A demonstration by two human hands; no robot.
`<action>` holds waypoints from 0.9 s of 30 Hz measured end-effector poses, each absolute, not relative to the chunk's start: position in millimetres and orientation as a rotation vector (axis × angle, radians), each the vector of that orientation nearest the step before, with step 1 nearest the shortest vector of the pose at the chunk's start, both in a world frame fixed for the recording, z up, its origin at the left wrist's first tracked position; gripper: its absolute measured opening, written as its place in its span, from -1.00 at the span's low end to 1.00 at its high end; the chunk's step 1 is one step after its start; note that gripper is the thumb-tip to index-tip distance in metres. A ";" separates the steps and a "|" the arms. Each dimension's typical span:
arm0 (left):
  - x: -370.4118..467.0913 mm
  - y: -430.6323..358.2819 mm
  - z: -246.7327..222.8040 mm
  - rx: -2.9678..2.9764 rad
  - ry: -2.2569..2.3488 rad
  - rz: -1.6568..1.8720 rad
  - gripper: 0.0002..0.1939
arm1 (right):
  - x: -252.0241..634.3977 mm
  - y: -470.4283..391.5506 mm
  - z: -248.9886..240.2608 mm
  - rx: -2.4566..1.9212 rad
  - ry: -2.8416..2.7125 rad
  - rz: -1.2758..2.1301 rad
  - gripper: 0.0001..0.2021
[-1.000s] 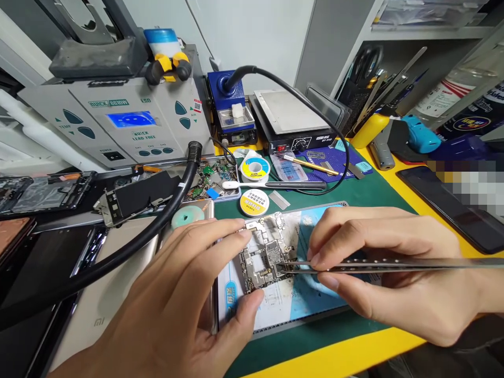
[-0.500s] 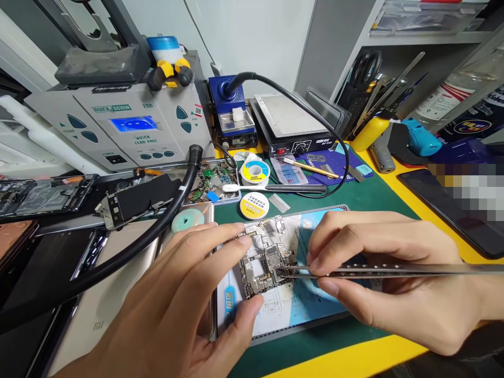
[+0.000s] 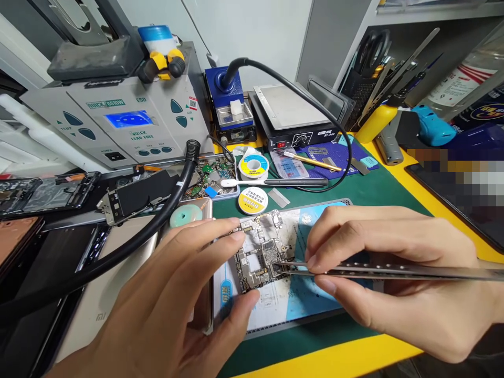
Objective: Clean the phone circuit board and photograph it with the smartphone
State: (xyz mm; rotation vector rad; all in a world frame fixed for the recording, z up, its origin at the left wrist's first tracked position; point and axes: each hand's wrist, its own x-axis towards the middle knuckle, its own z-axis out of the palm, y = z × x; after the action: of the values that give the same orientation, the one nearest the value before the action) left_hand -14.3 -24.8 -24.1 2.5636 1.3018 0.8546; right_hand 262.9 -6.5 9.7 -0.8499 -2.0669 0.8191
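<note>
My left hand braces a phone circuit board, its index and middle fingertips at the upper left edge and its thumb at the lower edge. In my right hand a pair of metal tweezers is pinched between thumb and fingers. The tweezer tips reach the board just right of its square opening, beside a patch of small solder dots. Whether a tiny part sits between the tips is too small to tell. Under the board lies a blue and white work pad.
A hot air station stands at the back left, its black hose crossing the left side. Behind the pad are a solder spool, a round tin, a brush and a heating plate. Phones lie at left.
The view has shifted slightly, so most things sit a little further left and up. Both hands keep their grips, and the tweezer tips stay over the same area of the board.
</note>
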 end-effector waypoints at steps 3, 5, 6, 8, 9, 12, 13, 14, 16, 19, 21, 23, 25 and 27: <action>-16.3 -21.7 -22.6 2.620 1.218 0.875 -0.38 | 263.5 -5.3 9.3 -0.840 -2.084 0.804 -0.80; -17.9 -19.2 -20.8 2.652 1.162 0.864 -0.38 | 264.1 -4.8 9.5 -0.846 -2.091 0.799 -0.81; -18.4 -18.2 -19.9 2.652 1.150 0.863 -0.38 | 264.4 -4.7 10.0 -0.849 -2.093 0.798 -0.81; -18.3 -16.9 -17.9 2.665 1.136 0.865 -0.39 | 264.9 -4.5 11.4 -0.854 -2.099 0.798 -0.81; -17.9 -16.6 -17.0 2.679 1.125 0.876 -0.39 | 265.2 -4.4 12.0 -0.857 -2.102 0.798 -0.81; -16.6 -16.2 -14.7 2.705 1.096 0.837 -0.36 | 265.6 -4.0 12.5 -0.837 -2.103 0.783 -0.83; -16.5 -16.1 -14.3 2.714 1.085 0.820 -0.35 | 265.7 -4.0 12.2 -0.827 -2.104 0.779 -0.84; -16.5 -16.0 -14.1 2.724 1.076 0.808 -0.34 | 265.6 -4.0 11.8 -0.818 -2.100 0.775 -0.84; -17.0 -15.9 -14.2 2.745 1.065 0.811 -0.34 | 265.4 -4.1 10.9 -0.810 -2.097 0.778 -0.83; -17.3 -15.8 -15.3 2.754 1.049 0.851 -0.37 | 265.2 -4.1 10.4 -0.810 -2.090 0.776 -0.83; -16.9 -15.5 -15.8 2.749 1.058 0.838 -0.38 | 265.7 -4.1 10.5 -0.813 -2.092 0.765 -0.84; -16.5 -15.2 -16.0 2.743 1.060 0.828 -0.38 | 266.4 -4.4 10.0 -0.818 -2.111 0.764 -0.84; -16.5 -15.1 -15.8 2.739 1.057 0.830 -0.38 | 266.9 -5.0 8.7 -0.816 -2.109 0.768 -0.83; -17.1 -15.3 -15.6 2.738 1.055 0.835 -0.38 | 266.9 -5.6 6.9 -0.814 -2.076 0.776 -0.83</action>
State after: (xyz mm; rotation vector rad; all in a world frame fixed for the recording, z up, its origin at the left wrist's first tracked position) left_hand -17.1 -15.3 -15.6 2.7377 1.0550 0.8348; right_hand 266.9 -5.6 6.9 -0.8135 -2.0761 0.7762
